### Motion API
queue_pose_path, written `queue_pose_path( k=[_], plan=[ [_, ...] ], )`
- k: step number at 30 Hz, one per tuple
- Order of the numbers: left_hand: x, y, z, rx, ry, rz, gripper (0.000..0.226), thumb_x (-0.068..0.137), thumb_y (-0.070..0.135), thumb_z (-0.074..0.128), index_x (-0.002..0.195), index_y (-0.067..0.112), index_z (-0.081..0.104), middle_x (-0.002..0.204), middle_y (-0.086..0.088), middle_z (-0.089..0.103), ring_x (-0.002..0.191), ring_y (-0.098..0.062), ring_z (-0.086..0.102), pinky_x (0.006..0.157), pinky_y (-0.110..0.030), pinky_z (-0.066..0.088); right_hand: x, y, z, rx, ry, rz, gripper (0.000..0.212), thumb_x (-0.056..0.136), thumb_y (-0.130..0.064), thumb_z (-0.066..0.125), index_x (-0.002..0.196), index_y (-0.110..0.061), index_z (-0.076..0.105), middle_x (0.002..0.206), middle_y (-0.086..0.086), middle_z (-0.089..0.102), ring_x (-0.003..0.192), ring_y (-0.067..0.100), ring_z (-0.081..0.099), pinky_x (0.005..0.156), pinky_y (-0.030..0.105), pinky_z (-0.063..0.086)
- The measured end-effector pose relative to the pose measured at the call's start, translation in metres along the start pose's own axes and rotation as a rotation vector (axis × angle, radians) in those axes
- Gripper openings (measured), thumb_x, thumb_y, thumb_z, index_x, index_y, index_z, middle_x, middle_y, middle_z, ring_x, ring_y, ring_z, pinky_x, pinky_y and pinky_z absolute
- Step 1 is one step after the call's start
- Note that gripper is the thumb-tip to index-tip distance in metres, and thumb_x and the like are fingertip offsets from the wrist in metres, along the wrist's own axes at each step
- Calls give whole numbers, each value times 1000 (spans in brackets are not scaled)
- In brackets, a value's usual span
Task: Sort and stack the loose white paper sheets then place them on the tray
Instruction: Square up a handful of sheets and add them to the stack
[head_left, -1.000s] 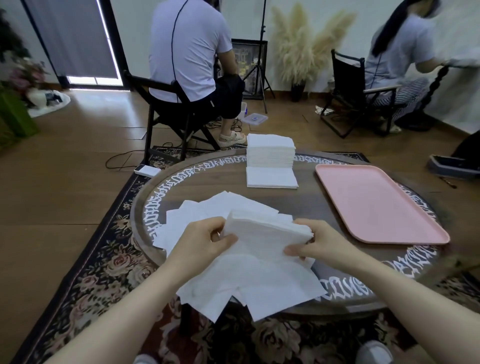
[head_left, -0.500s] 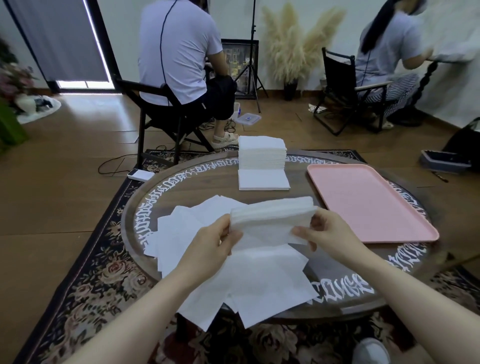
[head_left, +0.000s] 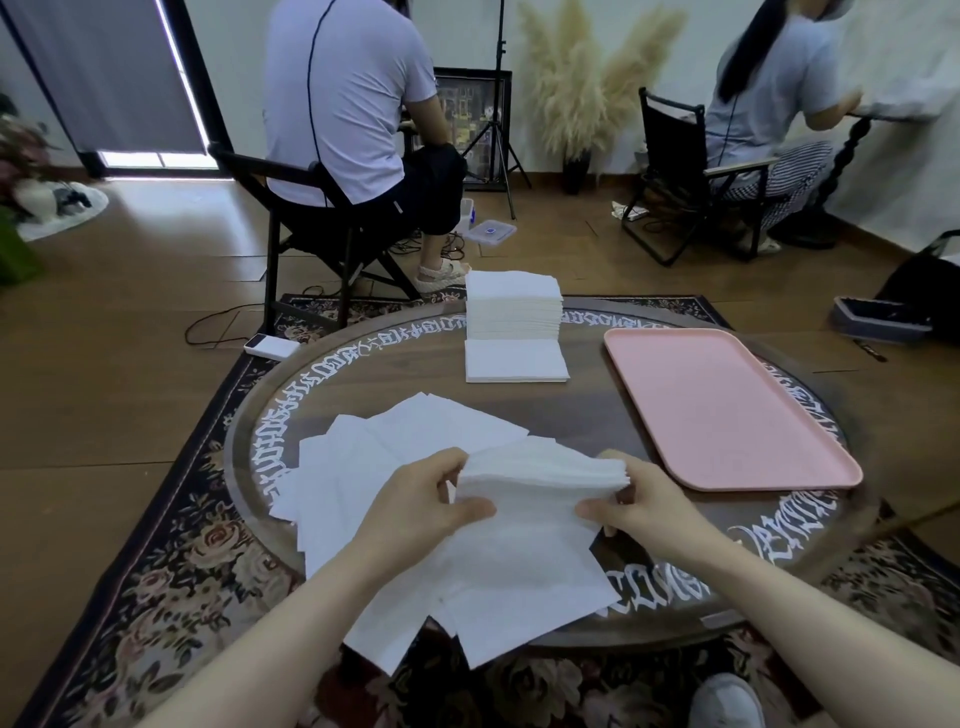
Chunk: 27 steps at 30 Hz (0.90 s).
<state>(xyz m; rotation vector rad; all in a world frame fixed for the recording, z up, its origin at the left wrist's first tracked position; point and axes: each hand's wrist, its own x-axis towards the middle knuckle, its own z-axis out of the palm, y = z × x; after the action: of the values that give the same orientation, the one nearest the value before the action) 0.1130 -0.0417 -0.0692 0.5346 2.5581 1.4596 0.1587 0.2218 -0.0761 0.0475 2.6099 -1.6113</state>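
Both the left hand (head_left: 421, 506) and right hand (head_left: 641, 506) pinched a gathered bundle of white paper sheets (head_left: 540, 475) above the loose sheets (head_left: 415, 441) on the round table (head_left: 587, 410), near the pink tray (head_left: 722, 405).

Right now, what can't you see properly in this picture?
- Head view: how many sheets are in the bundle held by the left hand and right hand; edges too thin to count.
- Loose sheets beneath: partly covered by hands and bundle.
- White writing on the table rim: too distorted to read.
- Tray: nothing hidden.
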Motion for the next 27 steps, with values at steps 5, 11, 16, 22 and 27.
queue_pose_path(
  k=[5, 11, 16, 22, 27],
  plan=[
    [-1, 1, -2, 56, -31, -52, 20, 74, 30, 81, 82, 23, 64, 54, 20, 49, 51, -5, 41, 56, -25, 33, -1, -8, 0, -49, -51, 37, 47, 74, -9, 81, 107, -39, 65, 88, -4, 71, 71, 8, 57, 71, 27, 48],
    [19, 17, -15, -332, -122, -87, 20, 87, 12, 72, 106, 18, 71, 99, 3, 75, 80, -7, 69, 69, -22, 52, 11, -35, -14, 269, -141, 130, 39, 80, -6, 78, 117, -12, 68, 110, 3, 75, 101, 25, 71, 75, 30, 59],
    [46, 31, -7, -877, -195, -282, 41, 79, 17, 71, 118, 4, 64, 109, -10, 74, 90, -23, 73, 66, -31, 58, 38, -51, -22, 885, -277, 229, 48, 83, -13, 68, 130, -5, 59, 121, 15, 68, 96, 26, 71, 69, 33, 61],
    [111, 31, -14, -644, 49, -370, 20, 95, 15, 63, 107, 0, 58, 81, -10, 75, 62, -24, 73, 43, -26, 51, 101, -47, -18, 463, 32, 307, 28, 89, -10, 68, 116, -7, 62, 86, 6, 76, 61, 17, 69, 47, 21, 50],
    [197, 20, -21, -442, 252, -314, 4, 95, 19, 62, 94, 16, 59, 94, -5, 70, 47, -12, 64, 36, -18, 36, 185, -41, -19, 386, 322, 239, 18, 90, -13, 70, 103, -8, 58, 84, 5, 69, 49, 12, 65, 40, 21, 45]
  ],
)
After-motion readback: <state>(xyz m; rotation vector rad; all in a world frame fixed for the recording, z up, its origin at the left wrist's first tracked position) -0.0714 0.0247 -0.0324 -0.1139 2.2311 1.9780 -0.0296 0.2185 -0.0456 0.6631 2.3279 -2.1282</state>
